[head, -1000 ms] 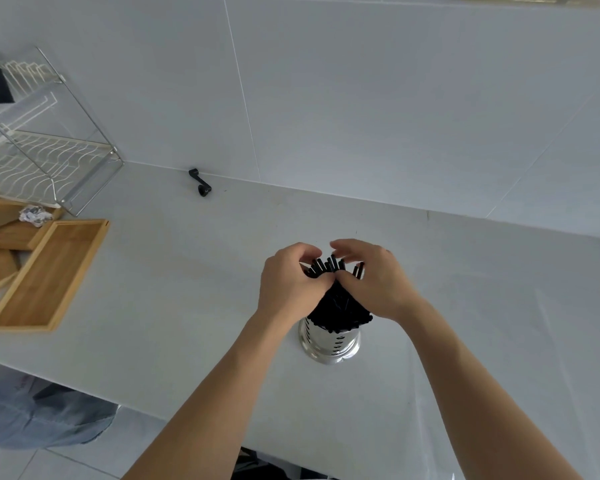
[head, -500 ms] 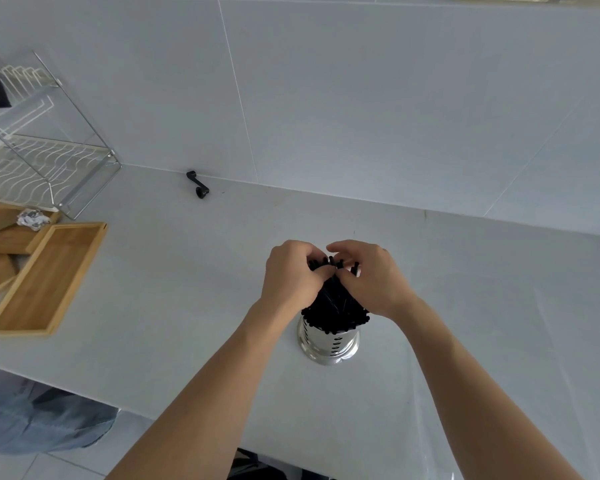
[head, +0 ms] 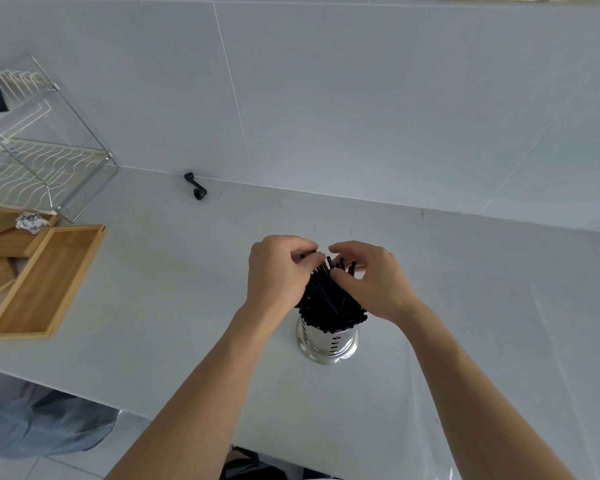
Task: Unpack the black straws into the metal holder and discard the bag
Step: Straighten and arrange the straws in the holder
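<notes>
On the pale tabletop (head: pixel 153 306), the metal holder (head: pixel 327 342) stands upright, filled with black straws (head: pixel 329 306); left hand (head: pixel 278 275) and right hand (head: pixel 371 282) curl around the straw tops, fingertips pinching them.

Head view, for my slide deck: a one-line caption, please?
Both hands gather black straws standing in a metal holder on the counter.

Rear wall (head: pixel 361 98): large pale grey tiles with thin grout lines. Worktop (head: pixel 153 289): matte light grey, meeting the wall at a straight seam. Far left: wire dish rack (head: pixel 42 157), with bamboo trays (head: pixel 45 282) just in front of it. Floor (head: pixel 11 469): pale tiles, visible below the counter edge. Lighting: soft, even, diffuse.
</notes>
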